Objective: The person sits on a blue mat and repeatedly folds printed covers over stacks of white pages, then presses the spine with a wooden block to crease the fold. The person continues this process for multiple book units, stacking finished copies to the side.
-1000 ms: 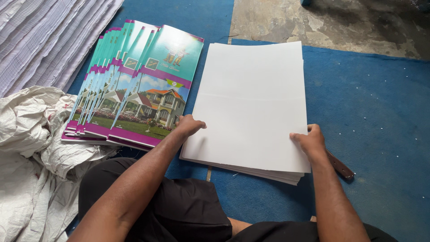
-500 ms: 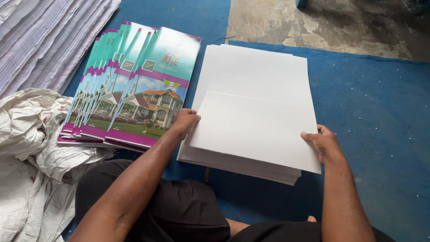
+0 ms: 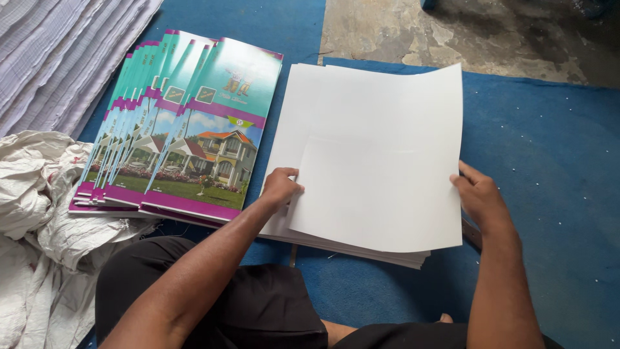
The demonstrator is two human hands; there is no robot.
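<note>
At far left a crumpled white sack (image 3: 39, 213) lies beside fanned colourful covers (image 3: 187, 129). Your left hand (image 3: 281, 187) pinches the top white sheet (image 3: 381, 155) off the paper stack (image 3: 303, 116) on the blue mat (image 3: 549, 161); your right hand (image 3: 478, 197) grips its opposite edge.

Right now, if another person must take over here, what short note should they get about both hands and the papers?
Left hand: on the left edge of the white sheet stack, grip on the lifted top sheet.
Right hand: holding that sheet's right edge.
Fanned printed covers lie left of the stack on the blue mat.
Done: top sheet raised off the stack.
Left: it is not yet set down anywhere.
</note>
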